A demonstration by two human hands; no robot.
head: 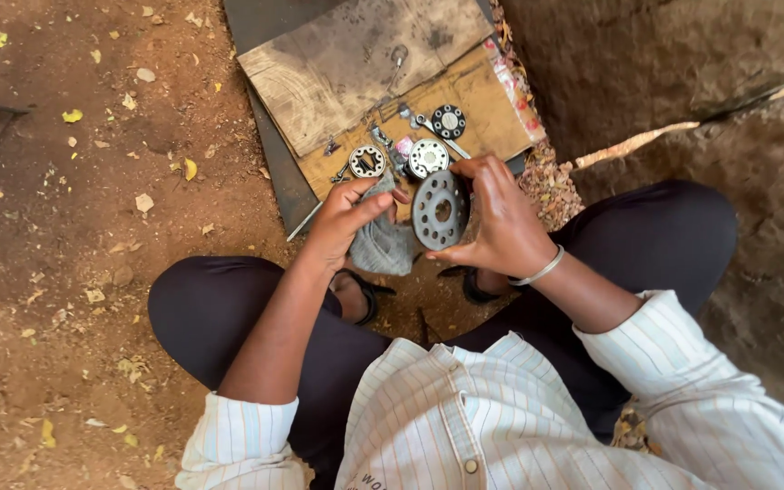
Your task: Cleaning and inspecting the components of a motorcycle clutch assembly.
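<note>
I sit cross-legged on bare earth. My right hand (499, 218) grips a round grey metal plate (439, 210) with a centre hole and a ring of smaller holes, held on edge in front of me. A grey cloth (383, 241) is in my left hand (347, 216), and it hangs just left of the plate, touching or nearly touching it. A silver bangle is on my right wrist.
Ahead lies a cardboard sheet (483, 100) with a worn wooden board (338, 63) on it. On the cardboard sit a toothed ring (367, 161), a round silver part (428, 157), a dark round part (448, 121) and small tools. A rock face rises at the right.
</note>
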